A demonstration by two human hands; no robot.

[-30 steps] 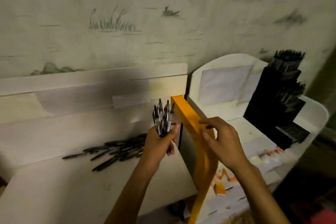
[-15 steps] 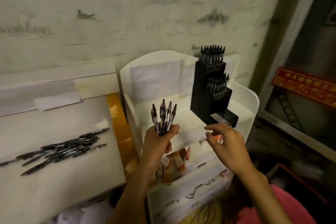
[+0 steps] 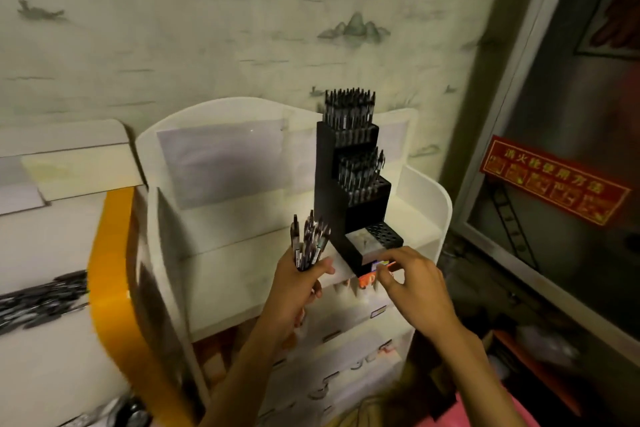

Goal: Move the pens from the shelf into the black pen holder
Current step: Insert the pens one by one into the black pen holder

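Observation:
My left hand [image 3: 298, 282] grips a bunch of black pens [image 3: 310, 241] upright, just left of the black pen holder [image 3: 349, 191]. The stepped holder stands on the white display rack [image 3: 433, 204]; its two upper tiers are packed with pens, and its lowest tier [image 3: 384, 235] shows bare holes. My right hand [image 3: 410, 279] hovers in front of the holder's base, fingers loosely curled, holding nothing. A pile of loose pens [image 3: 41, 298] lies on the shelf at the far left.
An orange panel edge [image 3: 110, 274] separates the left shelf from the white rack. Small orange and white items [image 3: 369, 279] hang on the rack front below the holder. A dark door with a red sign [image 3: 554, 180] is at the right.
The view has swung right from the shelf to the rack. My left hand carried the pen bunch over beside the holder, and my right hand left the orange edge and came near the holder's base.

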